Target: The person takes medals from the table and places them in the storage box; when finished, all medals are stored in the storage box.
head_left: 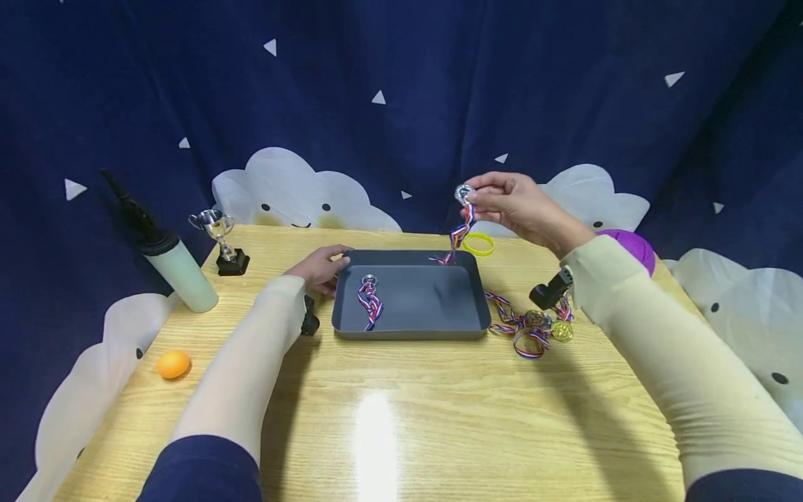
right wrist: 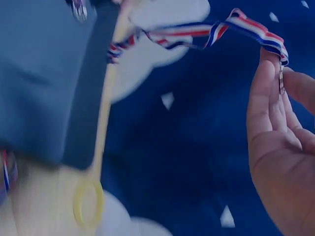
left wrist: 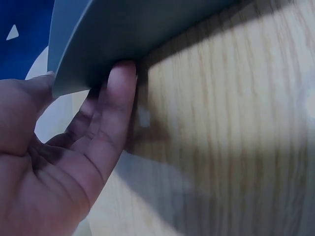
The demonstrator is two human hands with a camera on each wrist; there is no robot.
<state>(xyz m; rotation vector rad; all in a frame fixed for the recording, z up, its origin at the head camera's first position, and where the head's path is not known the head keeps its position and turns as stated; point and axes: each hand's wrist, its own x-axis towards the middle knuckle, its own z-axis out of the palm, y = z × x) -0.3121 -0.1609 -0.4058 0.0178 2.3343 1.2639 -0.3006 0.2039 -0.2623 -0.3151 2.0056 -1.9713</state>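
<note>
A silver medal (head_left: pixel 464 194) is pinched between the thumb and fingers of my right hand (head_left: pixel 517 206), raised over the back right of the dark grey tray (head_left: pixel 410 335). Its red, white and blue ribbon (head_left: pixel 461 233) dangles toward the tray's back rim; in the right wrist view the medal (right wrist: pixel 281 81) shows edge-on. My left hand (head_left: pixel 318 268) grips the tray's left end, thumb at the rim and fingers (left wrist: pixel 118 93) against its outer underside in the left wrist view. Inside the tray, at the left, lies another silver medal (head_left: pixel 369 281) with its ribbon (head_left: pixel 371 307).
Right of the tray lie several ribboned medals (head_left: pixel 561 331), with a yellow wristband (head_left: pixel 479 244) behind. A purple ball (head_left: pixel 632 247) is partly hidden by the right arm. Leftward are a silver trophy cup (head_left: pixel 216 226), a pale green bottle (head_left: pixel 182 275) and an orange ball (head_left: pixel 173 364).
</note>
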